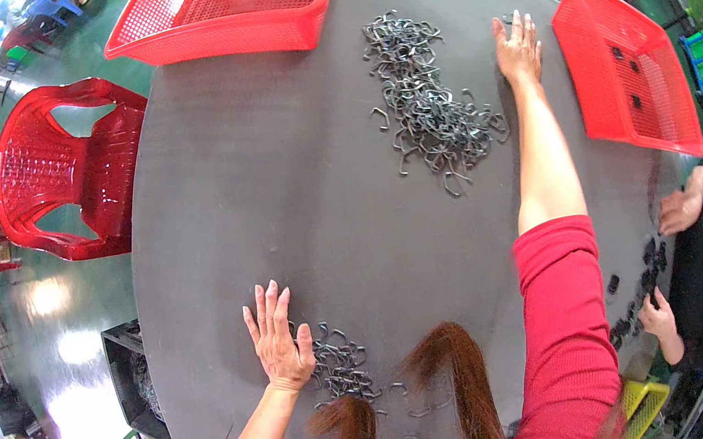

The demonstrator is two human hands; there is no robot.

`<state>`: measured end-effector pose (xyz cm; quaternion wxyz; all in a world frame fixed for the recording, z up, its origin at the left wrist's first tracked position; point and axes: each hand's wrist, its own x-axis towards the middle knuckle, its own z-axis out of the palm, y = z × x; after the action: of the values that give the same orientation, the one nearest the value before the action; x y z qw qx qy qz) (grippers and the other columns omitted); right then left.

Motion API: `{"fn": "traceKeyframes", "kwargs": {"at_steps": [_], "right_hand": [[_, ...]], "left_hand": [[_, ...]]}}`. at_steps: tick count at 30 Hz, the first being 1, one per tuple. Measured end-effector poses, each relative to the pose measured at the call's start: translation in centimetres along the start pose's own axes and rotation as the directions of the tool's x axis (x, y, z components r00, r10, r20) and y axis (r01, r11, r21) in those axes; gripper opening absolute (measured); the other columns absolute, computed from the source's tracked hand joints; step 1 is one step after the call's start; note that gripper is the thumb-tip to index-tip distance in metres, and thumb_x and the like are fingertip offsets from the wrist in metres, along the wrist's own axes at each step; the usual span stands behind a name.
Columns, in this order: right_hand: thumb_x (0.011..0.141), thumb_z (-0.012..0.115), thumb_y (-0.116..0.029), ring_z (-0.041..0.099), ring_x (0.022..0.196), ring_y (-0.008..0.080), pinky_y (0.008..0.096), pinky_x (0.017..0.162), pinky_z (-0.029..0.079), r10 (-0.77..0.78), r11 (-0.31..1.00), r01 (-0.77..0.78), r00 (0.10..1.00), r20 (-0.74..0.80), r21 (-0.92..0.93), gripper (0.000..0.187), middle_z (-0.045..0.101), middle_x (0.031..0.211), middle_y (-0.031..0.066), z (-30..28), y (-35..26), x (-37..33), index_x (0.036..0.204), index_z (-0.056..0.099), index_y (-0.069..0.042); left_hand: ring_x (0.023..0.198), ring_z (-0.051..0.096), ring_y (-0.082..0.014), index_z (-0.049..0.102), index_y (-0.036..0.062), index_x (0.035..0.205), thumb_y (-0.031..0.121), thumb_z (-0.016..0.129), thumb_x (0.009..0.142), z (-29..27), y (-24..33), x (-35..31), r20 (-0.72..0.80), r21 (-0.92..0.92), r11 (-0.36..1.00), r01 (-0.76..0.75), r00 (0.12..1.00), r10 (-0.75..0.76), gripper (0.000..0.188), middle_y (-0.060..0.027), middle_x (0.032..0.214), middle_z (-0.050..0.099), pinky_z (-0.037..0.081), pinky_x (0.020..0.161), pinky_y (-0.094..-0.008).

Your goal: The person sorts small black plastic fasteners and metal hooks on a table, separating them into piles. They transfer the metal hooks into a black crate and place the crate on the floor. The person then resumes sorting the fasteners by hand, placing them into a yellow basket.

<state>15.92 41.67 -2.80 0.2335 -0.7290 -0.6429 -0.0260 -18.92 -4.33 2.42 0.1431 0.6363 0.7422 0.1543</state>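
My left hand (pixel 278 348) lies with fingers stretched out on the grey table, its thumb side touching a small pile of dark bent metal hooks (pixel 343 365). A few loose hooks lie to the right of that pile. Stretched far forward, my right arm ends in my right hand (pixel 519 52), palm down, fingers extended. A single hook shows partly at its fingertips. Left of this hand spreads a larger heap of the same metal hooks (pixel 435 108), tangled together in a long band. Neither hand grips anything visible.
On the table (pixel 269 168), one red plastic basket (pixel 256 40) stands at the far edge. Another red basket (pixel 624 71), right, contains a few black pieces. A co-worker's hands (pixel 659 317) are by small black parts (pixel 652 267). A red chair (pixel 74 173) is at left.
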Motion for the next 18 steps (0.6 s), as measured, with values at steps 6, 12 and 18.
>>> {"fn": "traceKeyframes", "kwargs": {"at_steps": [6, 12, 18], "right_hand": [[0.09, 0.027, -0.058, 0.018, 0.136, 0.0178, 0.0403, 0.111, 0.01, -0.409, 0.902, 0.34, 0.869, 0.279, 0.265, 0.063, 0.027, 0.145, 0.001, 2.5, -6.6, 0.7, 0.139, 0.03, -0.019], [0.09, 0.026, -0.059, 0.02, 0.136, 0.016, 0.0403, 0.111, 0.008, -0.608, 0.779, 0.433, 0.699, 0.377, 0.453, 0.054, 0.035, 0.141, -0.0052, 1.9, -13.2, -2.1, 0.134, 0.038, -0.03], [0.092, 0.038, -0.047, 0.025, 0.134, 0.0187, 0.0422, 0.111, 0.01, -0.834, 0.543, 0.513, 0.418, 0.359, 0.665, 0.041, 0.045, 0.134, -0.0061, -2.7, -15.3, -10.3, 0.125, 0.051, -0.025]], "left_hand": [[0.135, 0.022, -0.0299, 0.036, 0.0077, 0.132, 0.034, 0.039, 0.089, 0.2, 0.0, 0.0, 0.002, 0.013, 1.0, 0.006, 1.0, -0.006, 0.051, -0.0103, 0.142, 0.032, 0.009, 0.109, -0.0495], [0.135, 0.022, -0.0268, 0.037, 0.0079, 0.132, 0.034, 0.038, 0.089, -0.4, 0.3, 0.0, -0.011, -0.015, 1.0, 0.007, 1.0, -0.007, 0.05, -0.0082, 0.141, 0.033, 0.009, 0.109, -0.0481], [0.135, 0.022, -0.0269, 0.032, 0.0073, 0.135, 0.033, 0.04, 0.089, -0.4, 0.3, 0.3, -0.047, -0.048, 0.999, -0.023, 0.999, 0.021, 0.053, -0.0088, 0.142, 0.031, 0.01, 0.11, -0.0466]]}}
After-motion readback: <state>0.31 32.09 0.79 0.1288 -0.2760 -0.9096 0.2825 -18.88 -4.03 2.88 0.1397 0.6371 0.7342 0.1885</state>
